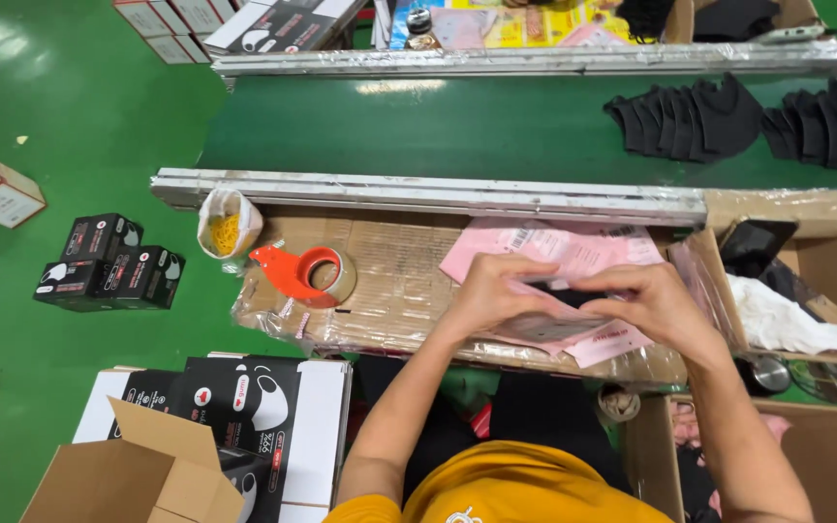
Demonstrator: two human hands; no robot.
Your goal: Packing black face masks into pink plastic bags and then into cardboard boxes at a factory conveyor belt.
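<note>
— Now, what are the hands doing?
— Left hand (492, 291) and right hand (653, 302) are both pinching a flat pink packet (573, 312) with something dark in it, fingers closed on its ends.
— Where is it sitting?
— It is hovering just over a pile of pink bags (554, 247) near the tabletop's (399, 281) right edge. An orange tape dispenser (304, 272) is lying well apart, toward the left edge.

Your hands cover most of the dark item (573, 293); can't tell what it is. Black masks (830, 121) cut off at right edge.
</note>
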